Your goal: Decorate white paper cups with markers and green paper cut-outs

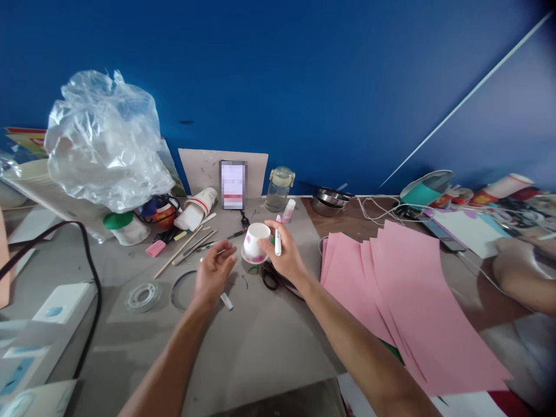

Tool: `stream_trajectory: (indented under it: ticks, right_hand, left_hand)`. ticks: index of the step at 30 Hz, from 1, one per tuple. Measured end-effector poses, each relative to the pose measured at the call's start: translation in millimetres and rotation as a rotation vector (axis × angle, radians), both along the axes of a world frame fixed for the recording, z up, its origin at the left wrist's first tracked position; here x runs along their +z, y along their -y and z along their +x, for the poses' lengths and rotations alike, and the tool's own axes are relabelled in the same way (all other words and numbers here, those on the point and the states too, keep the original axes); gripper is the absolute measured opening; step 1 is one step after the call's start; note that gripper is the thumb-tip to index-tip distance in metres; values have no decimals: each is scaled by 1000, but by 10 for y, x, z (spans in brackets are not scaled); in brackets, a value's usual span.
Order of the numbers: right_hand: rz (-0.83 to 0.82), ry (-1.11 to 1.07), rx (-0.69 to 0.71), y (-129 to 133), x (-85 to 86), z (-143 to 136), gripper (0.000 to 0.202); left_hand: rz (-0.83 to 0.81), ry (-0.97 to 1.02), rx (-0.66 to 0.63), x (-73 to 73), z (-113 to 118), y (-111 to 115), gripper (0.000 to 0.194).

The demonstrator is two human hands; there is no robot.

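A white paper cup (257, 237) with pink painted patches sits in the middle of the desk, its flared rim at the bottom. My right hand (284, 252) is closed around a white marker (278, 240) with a pink tip pointing up, and its thumb and fingers are against the cup's right side. To the cup's left, my left hand (214, 271) has its fingers loosely curled and apart, with nothing seen in it. Beneath that hand lies a white pen with a blue end (226, 300). Black-handled scissors (270, 279) rest just below the cup, partly hidden by my right hand.
Pink paper sheets (403, 289) spread at the right, near another person's arm (523, 266). A phone (233, 185) leans on a board at the back, beside a glass jar (278, 190). Clear tape (143, 296), wooden sticks (182, 255) and a plastic bag (106, 139) are at left.
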State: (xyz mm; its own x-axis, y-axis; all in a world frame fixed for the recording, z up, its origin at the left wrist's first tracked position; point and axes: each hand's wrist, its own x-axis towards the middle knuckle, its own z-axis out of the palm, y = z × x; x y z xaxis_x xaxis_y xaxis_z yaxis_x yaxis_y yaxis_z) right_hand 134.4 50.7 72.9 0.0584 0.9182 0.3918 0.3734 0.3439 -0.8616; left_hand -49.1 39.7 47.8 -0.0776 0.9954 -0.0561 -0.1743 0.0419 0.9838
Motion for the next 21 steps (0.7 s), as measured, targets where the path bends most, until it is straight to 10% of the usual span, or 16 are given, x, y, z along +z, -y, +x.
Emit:
stream_trajectory:
  ticks: [8,21]
  right_hand:
    - [-13,17,138,-654,-219,-60,40]
    - [20,-52,166,-875,-156,-18,36]
  left_hand:
    - [41,-162,214,19,-143,-20,28]
    - [63,-226,240,-16,-131,-34,24]
